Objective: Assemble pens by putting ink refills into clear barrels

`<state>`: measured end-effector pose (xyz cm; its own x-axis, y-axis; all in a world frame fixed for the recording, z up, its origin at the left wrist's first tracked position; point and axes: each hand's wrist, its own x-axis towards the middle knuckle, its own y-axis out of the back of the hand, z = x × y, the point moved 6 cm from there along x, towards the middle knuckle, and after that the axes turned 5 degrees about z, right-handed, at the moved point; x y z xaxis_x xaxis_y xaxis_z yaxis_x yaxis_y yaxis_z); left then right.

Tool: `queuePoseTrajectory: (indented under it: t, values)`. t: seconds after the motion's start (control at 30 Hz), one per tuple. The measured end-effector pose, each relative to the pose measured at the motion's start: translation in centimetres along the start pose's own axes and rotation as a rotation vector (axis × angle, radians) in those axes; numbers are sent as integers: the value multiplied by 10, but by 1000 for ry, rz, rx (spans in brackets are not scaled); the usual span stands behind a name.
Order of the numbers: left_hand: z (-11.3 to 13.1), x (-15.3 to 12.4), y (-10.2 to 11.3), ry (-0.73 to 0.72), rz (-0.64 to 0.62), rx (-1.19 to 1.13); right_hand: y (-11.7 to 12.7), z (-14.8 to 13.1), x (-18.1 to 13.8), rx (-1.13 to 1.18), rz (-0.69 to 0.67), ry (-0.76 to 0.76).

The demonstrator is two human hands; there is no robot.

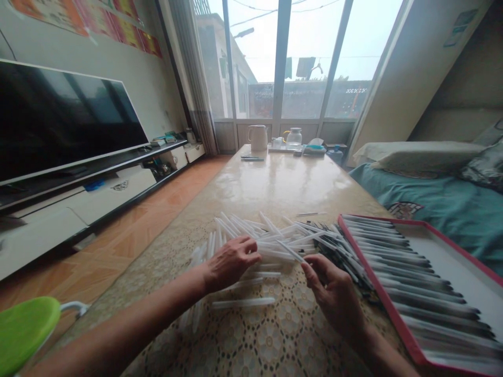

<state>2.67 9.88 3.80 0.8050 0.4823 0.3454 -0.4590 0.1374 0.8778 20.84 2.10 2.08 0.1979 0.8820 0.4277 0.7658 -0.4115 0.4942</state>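
A heap of white plastic tubes (251, 235) lies in the middle of the table (275, 178). My left hand (230, 262) rests palm down on the near side of the heap, its fingers curled over some tubes. My right hand (334, 293) pinches the near end of one white tube (290, 251), which points up and to the left. A pile of dark-tipped pens (338, 251) lies just right of my right hand. A red-rimmed tray (393, 309) to the right holds several rows of assembled pens.
A white kettle (258, 137), a glass jar (294, 137) and small items stand at the table's far end. A television (58, 120) on a low cabinet runs along the left. A bed with teal sheet (444, 204) is right. A green stool (23, 330) sits at bottom left.
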Motion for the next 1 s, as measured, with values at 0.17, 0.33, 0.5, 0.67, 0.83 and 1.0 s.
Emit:
queuePoseTrajectory:
  t: [0.17,0.33,0.5,0.67,0.83,1.0]
  values:
    - [2,2,21,216,272,-302,0,-8,-2,-46,3,69]
    - [18,-36,11,715,604,-927,2,-22,-6,-62,15,141]
    - [53,-77,-41,960,271,-1075,5,-23,-5,-27,38,127]
    - [34,-64,-34,856,311,-982,4,-21,-4,-28,44,135]
    - [7,-44,-19,956,609,-1116,3,-26,-5,-61,5,160]
    - [13,-55,-31,1070,790,-1377,1,-32,-8,-60,-74,203]
